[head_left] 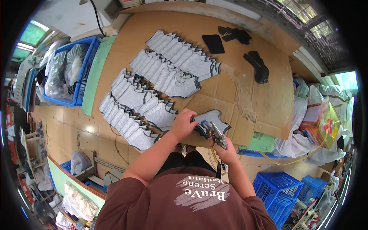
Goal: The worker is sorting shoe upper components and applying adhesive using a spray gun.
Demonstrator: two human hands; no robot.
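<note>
My right hand (227, 152) is closed round a metal spray gun (217, 135) with a blue part near its front and a yellow hose hanging below. The gun sits over the near side of a single grey fabric piece (213, 116) with dark edging, at the front of the cardboard-covered table (230, 92). My left hand (184, 123) has its fingers curled at that piece's left edge, seemingly pinching it; the fingertips are partly hidden. Left of my hands, overlapping grey pieces lie in several slanting rows (168, 78). A loop of pale string (184, 75) rests on one row.
Black fabric pieces (213, 44) lie at the table's far right. A blue crate (82, 86) of plastic-wrapped goods stands at the left. White bags (285, 138) and a yellow-sided box (326, 124) stand at the right, with the yellow hose (295, 162) trailing there. Blue crates (274, 188) are stacked at lower right.
</note>
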